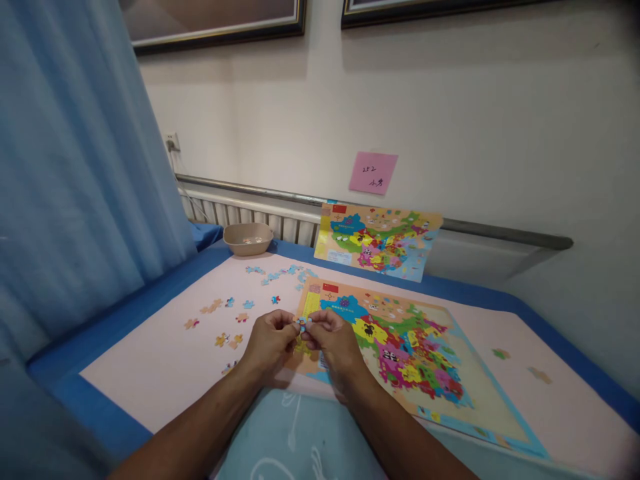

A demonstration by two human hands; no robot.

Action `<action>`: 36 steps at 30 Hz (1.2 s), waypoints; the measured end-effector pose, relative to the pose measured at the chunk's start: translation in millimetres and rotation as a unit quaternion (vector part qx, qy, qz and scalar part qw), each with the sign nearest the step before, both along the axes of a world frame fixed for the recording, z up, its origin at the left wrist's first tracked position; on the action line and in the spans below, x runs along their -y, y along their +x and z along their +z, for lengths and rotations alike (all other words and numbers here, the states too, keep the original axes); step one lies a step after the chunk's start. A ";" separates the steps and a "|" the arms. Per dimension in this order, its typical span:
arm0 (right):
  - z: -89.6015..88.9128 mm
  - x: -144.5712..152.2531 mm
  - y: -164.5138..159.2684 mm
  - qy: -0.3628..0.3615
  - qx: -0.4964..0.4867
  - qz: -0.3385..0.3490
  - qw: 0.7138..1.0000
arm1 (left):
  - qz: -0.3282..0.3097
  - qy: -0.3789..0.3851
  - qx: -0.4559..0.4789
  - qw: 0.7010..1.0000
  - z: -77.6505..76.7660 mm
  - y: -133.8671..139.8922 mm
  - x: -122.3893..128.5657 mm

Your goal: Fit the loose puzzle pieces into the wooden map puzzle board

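Note:
Between my two hands is a small, mostly blue jigsaw puzzle piece (pixel 303 322), pinched at both sides by thumbs and fingers. My left hand (pixel 273 339) grips its left side, and my right hand (pixel 334 339) grips its right side. Both hands are held over the left edge of a partly filled map jigsaw puzzle (pixel 370 329). Colourful pieces fill the map's middle and left, while its right part shows bare tan backing (pixel 483 373). To the left, loose orange pieces (pixel 211 307) and blue pieces (pixel 273 277) lie scattered on a pale pink sheet.
A printed map picture (pixel 377 240) leans against the wall rail (pixel 505 232). At the back left stands a beige basin (pixel 249 240) with some pieces in it. Two loose pieces (pixel 501 354) lie right of the puzzle. A blue curtain (pixel 90 167) hangs at the left.

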State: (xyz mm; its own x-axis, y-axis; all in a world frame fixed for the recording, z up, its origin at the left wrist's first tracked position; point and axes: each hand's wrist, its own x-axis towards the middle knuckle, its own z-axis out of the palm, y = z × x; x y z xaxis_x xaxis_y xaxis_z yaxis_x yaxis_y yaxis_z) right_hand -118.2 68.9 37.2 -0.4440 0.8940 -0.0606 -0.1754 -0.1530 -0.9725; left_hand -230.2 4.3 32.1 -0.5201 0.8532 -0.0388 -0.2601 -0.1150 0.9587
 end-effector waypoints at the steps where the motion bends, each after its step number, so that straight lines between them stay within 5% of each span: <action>1: -0.1 -0.1 0.1 0.001 -0.002 0.001 1.000 | 0.000 0.000 0.002 1.000 0.1 -0.2 0.1; 36: -9.8 18.4 -3.6 0.001 0.032 0.058 0.998 | 0.000 -0.035 -0.037 0.999 -13.6 -15.3 18.7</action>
